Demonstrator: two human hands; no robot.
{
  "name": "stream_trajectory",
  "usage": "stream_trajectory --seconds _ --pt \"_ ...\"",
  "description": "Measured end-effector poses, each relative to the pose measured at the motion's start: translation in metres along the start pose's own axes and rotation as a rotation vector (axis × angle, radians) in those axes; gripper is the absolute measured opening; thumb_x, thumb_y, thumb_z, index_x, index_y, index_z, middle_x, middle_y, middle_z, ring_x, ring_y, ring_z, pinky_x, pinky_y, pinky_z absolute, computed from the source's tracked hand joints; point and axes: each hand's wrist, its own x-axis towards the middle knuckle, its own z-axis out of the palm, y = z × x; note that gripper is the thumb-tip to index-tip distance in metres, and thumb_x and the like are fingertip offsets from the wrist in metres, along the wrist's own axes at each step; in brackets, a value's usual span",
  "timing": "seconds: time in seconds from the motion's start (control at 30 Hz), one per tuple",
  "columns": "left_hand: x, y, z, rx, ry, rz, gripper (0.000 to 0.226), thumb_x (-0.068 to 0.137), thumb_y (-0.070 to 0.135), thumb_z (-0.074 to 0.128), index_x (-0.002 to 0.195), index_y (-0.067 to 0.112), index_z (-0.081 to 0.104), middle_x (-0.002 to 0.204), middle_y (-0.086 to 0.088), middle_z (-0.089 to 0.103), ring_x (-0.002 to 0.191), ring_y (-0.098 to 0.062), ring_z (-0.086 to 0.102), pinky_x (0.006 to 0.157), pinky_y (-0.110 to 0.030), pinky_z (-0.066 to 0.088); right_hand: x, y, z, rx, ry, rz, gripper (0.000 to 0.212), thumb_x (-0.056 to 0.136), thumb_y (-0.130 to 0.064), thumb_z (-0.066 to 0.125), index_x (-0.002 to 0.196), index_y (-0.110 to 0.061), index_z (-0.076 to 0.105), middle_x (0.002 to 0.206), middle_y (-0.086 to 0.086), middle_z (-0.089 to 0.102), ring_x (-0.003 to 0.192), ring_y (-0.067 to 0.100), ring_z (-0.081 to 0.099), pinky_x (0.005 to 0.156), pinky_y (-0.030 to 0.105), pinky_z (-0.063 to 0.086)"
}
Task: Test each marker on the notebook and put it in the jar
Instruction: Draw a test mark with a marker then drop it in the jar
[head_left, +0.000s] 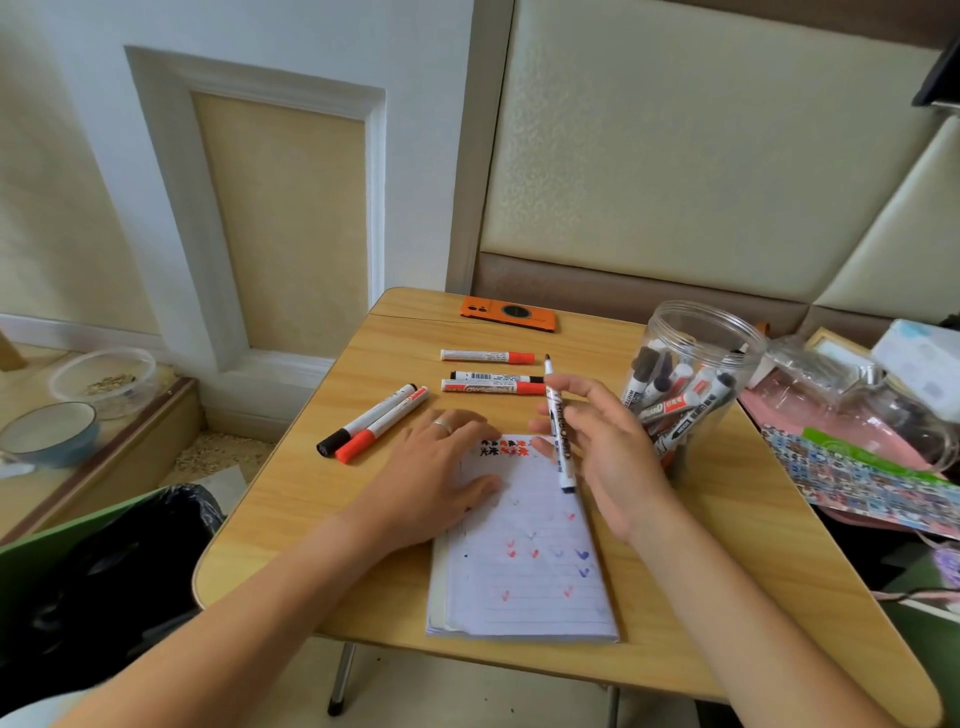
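Tabletop: wood-grain finish, smooth, slight sheen. Notebook: matt ruled paper, ink marks. Jar, right of notebook: clear glossy plastic. Markers beyond notebook: smooth plastic barrels. Phone case at tabletop's far edge: orange, matt.

Clearance around right hand
Jar just right of it, mouth tilted toward the hand, half full of markers. Ahead: three markers lying crosswise, phone beyond. Left: left hand flat on notebook, two more markers further left. Bare tabletop open below right; clutter off the right edge.
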Motion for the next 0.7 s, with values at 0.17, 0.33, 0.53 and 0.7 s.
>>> stream_trajectory --seconds 0.17,0.33,0.53,0.7 --pt "-0.006 0.004 0.003 0.028 -0.081 0.032 0.040 0.101 0.039 0.048 0.139 0.051 0.044 0.150 0.014 0.036 0.142 -0.010 0.026 0.111 -0.039 0.026 0.004 0.003 -0.006 0.080 -0.063 0.001 0.029 0.103 0.000 0.054 0.125 -0.014 0.068 0.090 0.008 0.072 0.090 0.021 0.071 0.077 0.032 0.059" --pt "-0.007 0.010 0.001 0.025 -0.174 -0.001 0.041 0.099 0.065 0.035 0.138 0.053 0.042 0.153 0.014 0.030 0.143 -0.008 0.017 0.115 -0.039 0.015 0.006 0.011 -0.007 -0.251 0.044 -0.079 0.009 0.101 -0.027 0.066 0.096 -0.019 0.068 0.060 0.004 0.051 0.056 0.016 0.047 0.050 0.024 0.037" --pt "-0.007 0.013 -0.004 0.076 -0.229 0.055 0.042 0.098 0.063 0.041 0.139 0.058 0.034 0.159 0.014 0.015 0.148 -0.011 0.006 0.116 -0.043 0.009 0.010 0.011 -0.008 -0.268 0.063 -0.035 0.003 0.098 -0.011 0.064 0.097 -0.012 0.067 0.075 0.012 0.065 0.059 0.026 0.064 0.047 0.032 0.048" --pt "-0.007 0.013 -0.006 0.111 -0.313 0.109 0.045 0.103 0.051 0.037 0.144 0.066 0.025 0.166 0.019 0.000 0.151 -0.005 -0.013 0.117 -0.047 0.001 0.019 0.017 -0.012 -0.464 0.080 -0.033 0.014 0.095 -0.019 0.068 0.087 -0.008 0.067 0.059 0.010 0.062 0.050 0.032 0.062 0.047 0.031 0.049"
